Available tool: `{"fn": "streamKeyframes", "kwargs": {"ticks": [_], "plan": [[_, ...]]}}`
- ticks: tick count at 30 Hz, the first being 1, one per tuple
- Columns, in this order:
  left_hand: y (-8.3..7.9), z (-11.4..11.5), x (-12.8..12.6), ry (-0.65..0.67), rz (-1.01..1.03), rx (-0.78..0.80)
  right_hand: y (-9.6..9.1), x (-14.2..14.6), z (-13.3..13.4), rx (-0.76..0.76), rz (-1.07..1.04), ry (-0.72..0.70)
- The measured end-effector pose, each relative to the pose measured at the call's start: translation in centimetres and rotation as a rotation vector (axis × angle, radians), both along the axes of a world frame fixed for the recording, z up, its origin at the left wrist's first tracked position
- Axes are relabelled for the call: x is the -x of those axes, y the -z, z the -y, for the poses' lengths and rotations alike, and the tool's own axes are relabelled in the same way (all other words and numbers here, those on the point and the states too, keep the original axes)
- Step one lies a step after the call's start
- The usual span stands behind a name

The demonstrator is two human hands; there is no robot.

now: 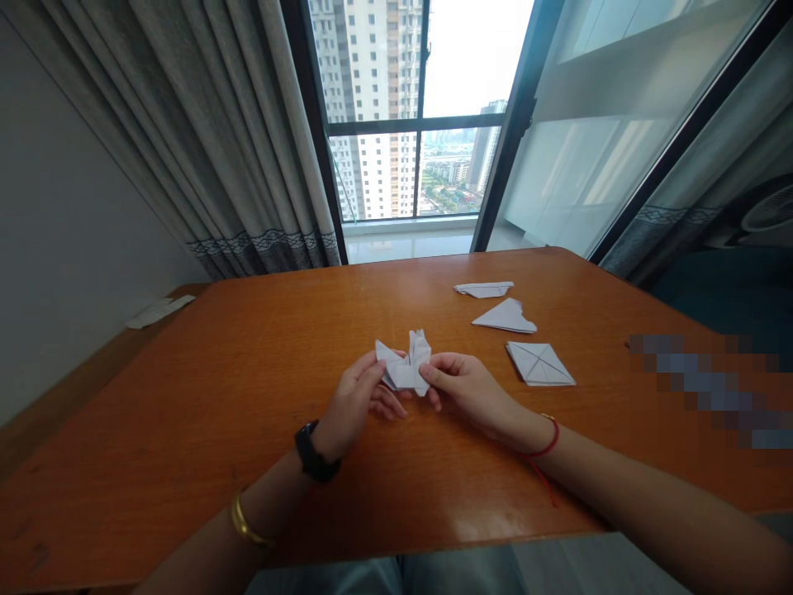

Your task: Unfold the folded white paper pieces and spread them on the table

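A small white folded-paper figure with several pointed flaps is held just above the table, between both hands. My left hand pinches its left side, thumb in front and fingers behind and below. On the right side, my right hand grips the paper between thumb and fingers. The flaps stick up at the figure's left and right ends. Parts of the fingers behind the paper are hidden.
Right of my hands lie a creased paper square, a folded paper triangle and a narrow folded paper. The brown wooden table extends toward a window. A white sheet lies at the far left. A blurred patch covers the right side.
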State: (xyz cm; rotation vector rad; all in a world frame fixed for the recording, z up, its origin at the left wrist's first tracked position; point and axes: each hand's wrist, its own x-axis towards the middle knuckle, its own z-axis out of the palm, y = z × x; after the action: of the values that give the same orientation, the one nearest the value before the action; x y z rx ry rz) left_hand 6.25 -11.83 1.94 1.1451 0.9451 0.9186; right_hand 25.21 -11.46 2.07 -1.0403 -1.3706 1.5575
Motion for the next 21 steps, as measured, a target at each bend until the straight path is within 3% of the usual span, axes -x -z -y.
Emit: {"fn": "streamKeyframes", "kwargs": {"ticks": [3, 6, 15, 21], "plan": [[-0.1, -0.1, 0.0, -0.103, 0.006, 0.097, -0.4, -0.4, -0.1, -0.081, 0.068, 0.116], [-0.2, 0.0, -0.2, -0.166, 0.065, 0.124, -0.7, -0.4, 0.0, -0.136, -0.054, 0.237], [0.7, 0.7, -1.2, 0.13, 0.071, 0.057, 1.2, 1.0, 0.3, -0.01, -0.218, 0.327], [0.8, 0.6, -1.3, 0.027, -0.057, -0.104, 1.5, 1.1, 0.4, -0.004, -0.182, 0.269]]}}
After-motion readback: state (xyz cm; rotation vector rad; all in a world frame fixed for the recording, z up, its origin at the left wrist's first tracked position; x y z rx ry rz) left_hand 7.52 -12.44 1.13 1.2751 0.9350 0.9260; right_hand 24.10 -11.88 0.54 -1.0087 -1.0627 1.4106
